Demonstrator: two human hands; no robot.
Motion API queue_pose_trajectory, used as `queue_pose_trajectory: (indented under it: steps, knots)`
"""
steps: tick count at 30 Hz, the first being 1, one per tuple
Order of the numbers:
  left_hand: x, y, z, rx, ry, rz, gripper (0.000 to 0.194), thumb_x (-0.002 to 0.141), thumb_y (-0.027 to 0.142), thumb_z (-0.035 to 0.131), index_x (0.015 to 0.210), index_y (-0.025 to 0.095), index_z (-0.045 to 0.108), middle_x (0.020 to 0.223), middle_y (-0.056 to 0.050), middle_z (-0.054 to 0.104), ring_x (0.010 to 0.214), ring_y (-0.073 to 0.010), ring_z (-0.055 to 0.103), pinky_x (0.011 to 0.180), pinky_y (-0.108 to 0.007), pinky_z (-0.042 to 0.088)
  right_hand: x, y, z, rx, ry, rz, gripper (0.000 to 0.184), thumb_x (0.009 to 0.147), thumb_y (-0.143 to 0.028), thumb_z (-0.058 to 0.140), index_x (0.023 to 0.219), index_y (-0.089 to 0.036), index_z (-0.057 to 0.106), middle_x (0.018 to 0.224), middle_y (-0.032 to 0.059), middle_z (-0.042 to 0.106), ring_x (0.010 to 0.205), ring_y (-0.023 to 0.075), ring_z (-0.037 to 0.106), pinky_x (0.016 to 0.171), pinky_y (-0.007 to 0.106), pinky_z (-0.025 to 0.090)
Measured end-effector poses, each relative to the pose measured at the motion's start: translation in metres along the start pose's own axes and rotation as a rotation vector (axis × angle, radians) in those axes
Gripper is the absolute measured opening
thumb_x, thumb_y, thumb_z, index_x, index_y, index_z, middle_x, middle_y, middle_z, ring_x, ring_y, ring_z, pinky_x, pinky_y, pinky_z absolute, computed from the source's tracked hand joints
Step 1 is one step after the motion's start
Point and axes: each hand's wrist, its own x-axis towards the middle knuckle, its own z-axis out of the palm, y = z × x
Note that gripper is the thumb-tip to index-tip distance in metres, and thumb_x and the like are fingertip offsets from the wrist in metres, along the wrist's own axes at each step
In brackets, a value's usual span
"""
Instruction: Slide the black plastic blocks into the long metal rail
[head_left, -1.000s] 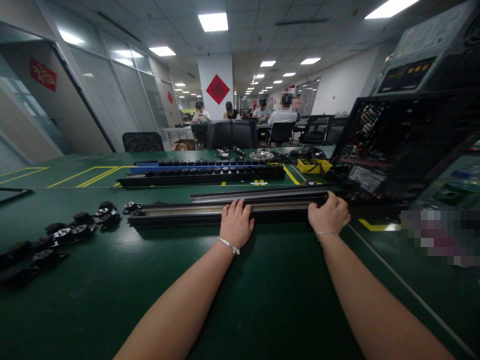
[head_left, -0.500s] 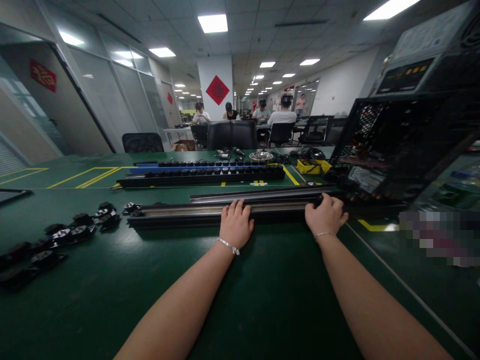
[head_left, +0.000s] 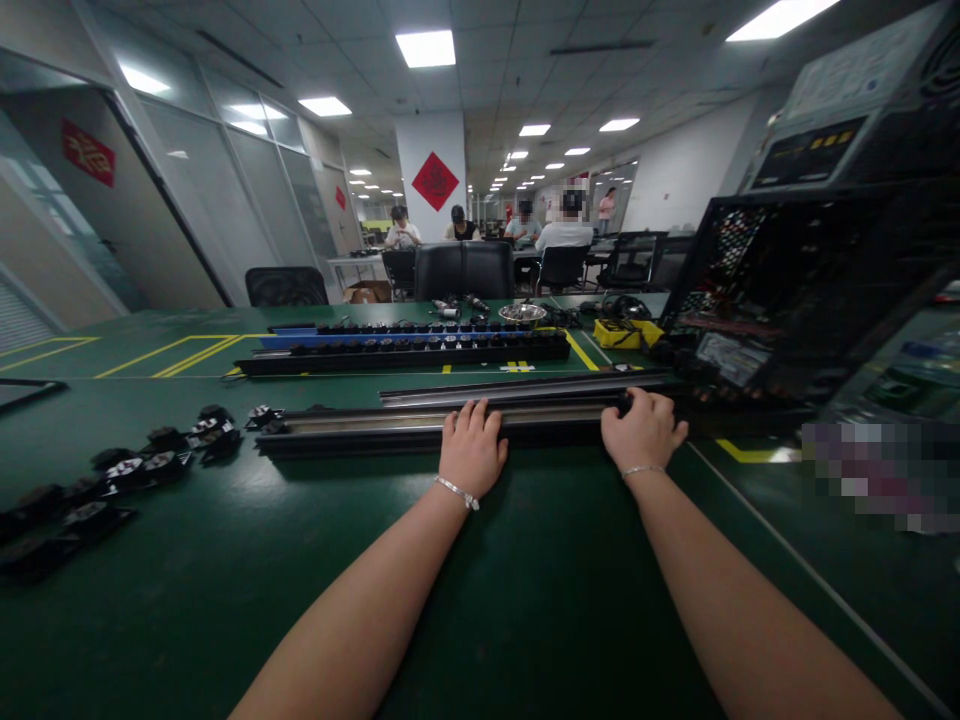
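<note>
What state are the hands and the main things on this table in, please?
Left hand, resting on the near rail
Right hand, fingers bent at a small black part
Near rail, lying channel up
Thin rail behind it, lying slightly slanted
Far black rail, lined with parts
Yellow tray, upright
Loose black parts, scattered left
Black case, open

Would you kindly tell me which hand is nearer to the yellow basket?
The right hand is nearer: it is at the near black rail, with the yellow basket beyond it; the left hand is farther left along that rail, farther from the basket.
</note>
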Motion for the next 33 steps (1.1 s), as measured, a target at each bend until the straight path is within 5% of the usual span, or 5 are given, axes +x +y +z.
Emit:
queue_pose_trajectory:
  steps: [33]
  knots:
    - [0.0,-0.001,0.001,0.014,0.011,0.012,0.04,0.086,0.038,0.042,0.123,0.024,0.05,0.139,-0.008,0.044,0.13,-0.0262,0.035,0.104,-0.047,0.03,-0.011,-0.017,-0.003,-0.018,-0.071,-0.164,0.038,0.075,-0.025,0.044,0.11,-0.017,0.057,0.111,0.0123,0.058,0.104,0.0272,0.049,0.099,0.051,0.024]
